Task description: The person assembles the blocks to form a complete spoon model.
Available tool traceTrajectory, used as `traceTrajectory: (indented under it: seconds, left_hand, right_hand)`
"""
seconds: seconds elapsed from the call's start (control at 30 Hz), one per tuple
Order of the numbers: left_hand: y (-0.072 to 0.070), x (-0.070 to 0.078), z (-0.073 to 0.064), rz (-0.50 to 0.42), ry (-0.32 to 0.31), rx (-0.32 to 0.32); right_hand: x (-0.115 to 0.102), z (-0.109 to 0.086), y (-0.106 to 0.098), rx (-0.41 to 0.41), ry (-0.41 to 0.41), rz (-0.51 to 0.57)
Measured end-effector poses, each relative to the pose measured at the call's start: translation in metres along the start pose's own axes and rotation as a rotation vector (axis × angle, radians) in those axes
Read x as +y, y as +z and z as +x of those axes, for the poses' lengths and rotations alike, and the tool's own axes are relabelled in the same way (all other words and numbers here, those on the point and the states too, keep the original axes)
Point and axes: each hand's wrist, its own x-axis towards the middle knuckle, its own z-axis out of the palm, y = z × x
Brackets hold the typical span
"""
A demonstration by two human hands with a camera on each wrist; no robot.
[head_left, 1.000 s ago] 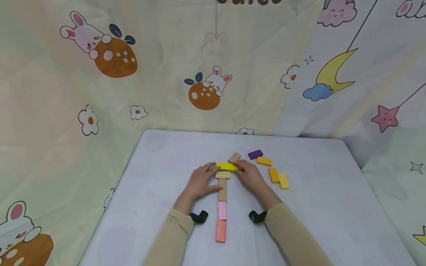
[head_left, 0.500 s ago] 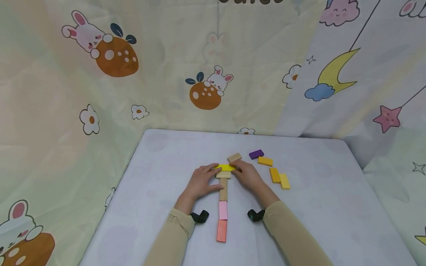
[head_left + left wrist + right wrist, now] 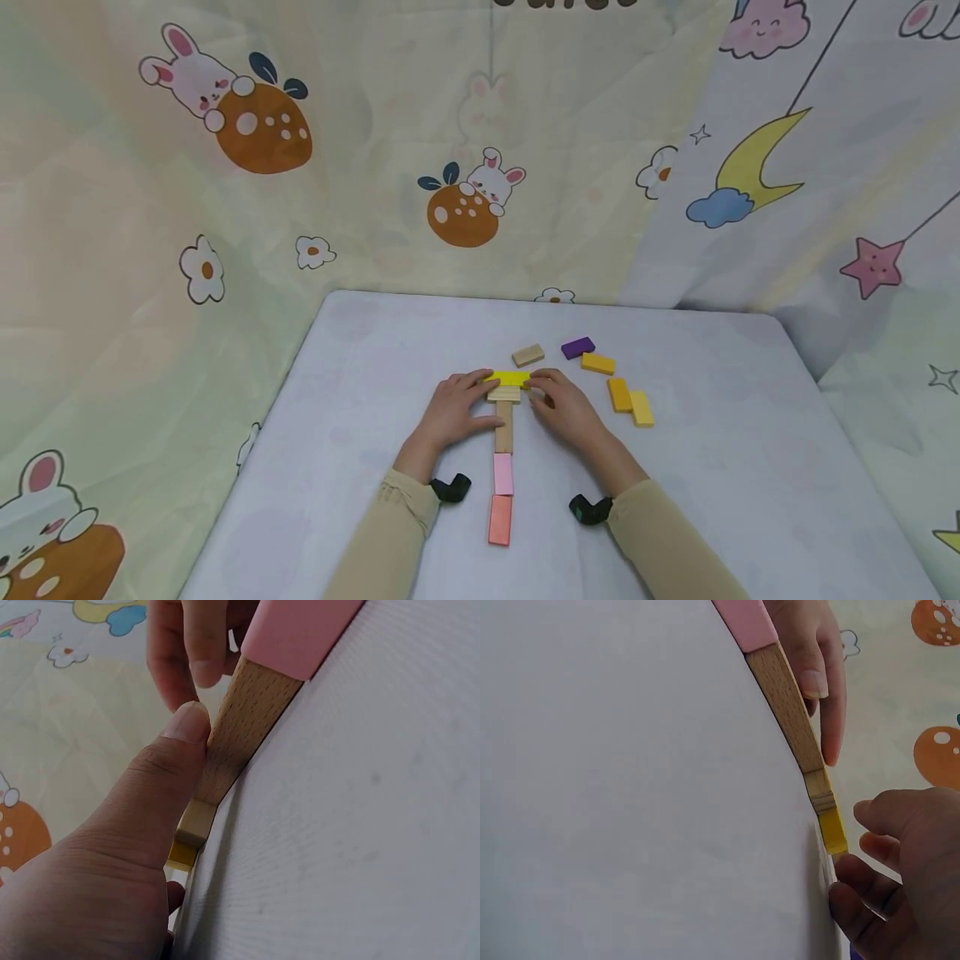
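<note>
A row of wooden blocks runs up the table in the head view: a salmon block (image 3: 499, 520), a pink block (image 3: 502, 474), a long natural-wood block (image 3: 504, 429), pale wood pieces (image 3: 503, 394) set crosswise, then a yellow block (image 3: 512, 379) lying across the far end. My left hand (image 3: 454, 410) stretches its fingertips to the yellow block's left end. Its thumb (image 3: 161, 761) lies along the side of the natural-wood block. At the yellow block's right end is my right hand (image 3: 566, 410), thumb and fingers spread, with a gap between thumb and block in the right wrist view.
Beyond the row lies a loose pale wood block (image 3: 528, 355). To its right are a purple block (image 3: 577, 347), an orange block (image 3: 597, 363), another orange block (image 3: 618, 395) and a light-yellow block (image 3: 641, 409). A cartoon-print cloth (image 3: 360, 167) hangs behind the white table (image 3: 712, 375).
The yellow block has shifted slightly left against the pale pieces. My right hand has loosened from its right end and drawn back a little toward me. The left hand stays in place.
</note>
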Motion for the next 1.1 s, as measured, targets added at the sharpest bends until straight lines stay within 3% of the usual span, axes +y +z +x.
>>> traceTrajectory:
  seconds: [0.27, 0.6, 0.77, 0.9, 1.1]
  left_hand:
    - [0.000, 0.000, 0.000, -0.001, 0.003, 0.007]
    - [0.001, 0.000, 0.000, -0.008, -0.003, 0.007]
    - [0.001, -0.001, -0.001, -0.010, -0.007, 0.007]
    - [0.001, -0.002, -0.002, -0.006, -0.006, 0.010]
    - [0.001, -0.002, -0.001, -0.011, 0.002, 0.020]
  right_hand:
    - [-0.008, -0.037, 0.000, -0.021, -0.067, 0.041]
    - [-0.030, -0.081, 0.010, -0.242, -0.369, 0.028]
    - [-0.032, -0.089, 0.020, -0.250, -0.496, -0.083]
    - [-0.032, -0.091, 0.025, -0.204, -0.518, -0.108]
    - [-0.032, -0.095, 0.027, -0.176, -0.484, -0.111]
